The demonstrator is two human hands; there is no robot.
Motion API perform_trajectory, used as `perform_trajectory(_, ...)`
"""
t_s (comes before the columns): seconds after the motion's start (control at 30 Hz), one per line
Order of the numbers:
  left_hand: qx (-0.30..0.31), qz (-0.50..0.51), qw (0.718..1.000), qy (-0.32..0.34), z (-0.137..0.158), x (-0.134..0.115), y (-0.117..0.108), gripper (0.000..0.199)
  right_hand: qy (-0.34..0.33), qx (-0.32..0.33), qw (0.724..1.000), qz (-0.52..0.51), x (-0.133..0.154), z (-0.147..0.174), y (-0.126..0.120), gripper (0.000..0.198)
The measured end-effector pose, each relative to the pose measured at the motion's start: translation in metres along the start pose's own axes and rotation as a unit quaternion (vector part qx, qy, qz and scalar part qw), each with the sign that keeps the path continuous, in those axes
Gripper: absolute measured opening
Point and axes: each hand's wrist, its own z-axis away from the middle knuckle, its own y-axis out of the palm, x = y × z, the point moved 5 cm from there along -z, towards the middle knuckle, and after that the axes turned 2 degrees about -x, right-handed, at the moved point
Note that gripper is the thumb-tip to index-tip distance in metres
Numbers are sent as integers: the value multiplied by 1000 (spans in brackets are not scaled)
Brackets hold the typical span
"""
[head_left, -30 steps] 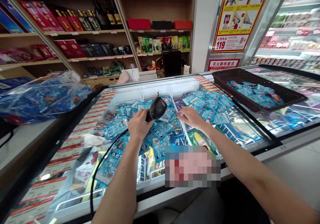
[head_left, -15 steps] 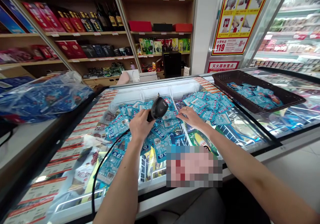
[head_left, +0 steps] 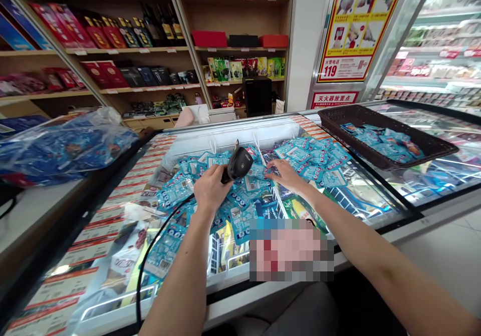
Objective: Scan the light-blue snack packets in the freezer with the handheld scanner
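Note:
My left hand (head_left: 211, 190) is wrapped round the handle of a black barcode scanner (head_left: 240, 163), its head tilted over the packets. A black cable runs from it down past my left forearm. The fingers of my right hand (head_left: 284, 176) are pinched at the right edge of a small blue packet (head_left: 257, 171), just right of the scanner head. Many similar blue packets lie loose around both hands on the glass freezer top. One pile (head_left: 242, 218) spreads below the scanner and another pile (head_left: 319, 158) lies beyond my right hand.
A dark brown basket (head_left: 443, 148) with blue packets stands at the right on the freezer. A clear plastic bag (head_left: 71, 143) full of blue packets lies on the left. Shelves (head_left: 128, 50) of boxes and bottles rise behind. A blurred patch (head_left: 291, 250) covers the front edge.
Both hands stay almost in place. The scanner has turned very slightly, and the fingers of my right hand have shifted a little at the packet's edge.

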Motion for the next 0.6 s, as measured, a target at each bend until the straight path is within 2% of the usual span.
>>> perform_trajectory(0.1,2,3,1000,5,0,-1,1,31,13,-1,1000,-9,-5,-1,-1,47)
perform_trajectory(0.27,8,2,1000,13,0,-1,1,32,74,-9,997,-34,-16,-2,-4,56)
perform_trajectory(0.47,15,5,1000,15,-1,-1,1,33,148,-89,976,-132,-38,-3,-7,39)
perform_trajectory(0.6,15,4,1000,25,-1,-2,1,32,156,-137,965,-159,-50,-3,-16,30)
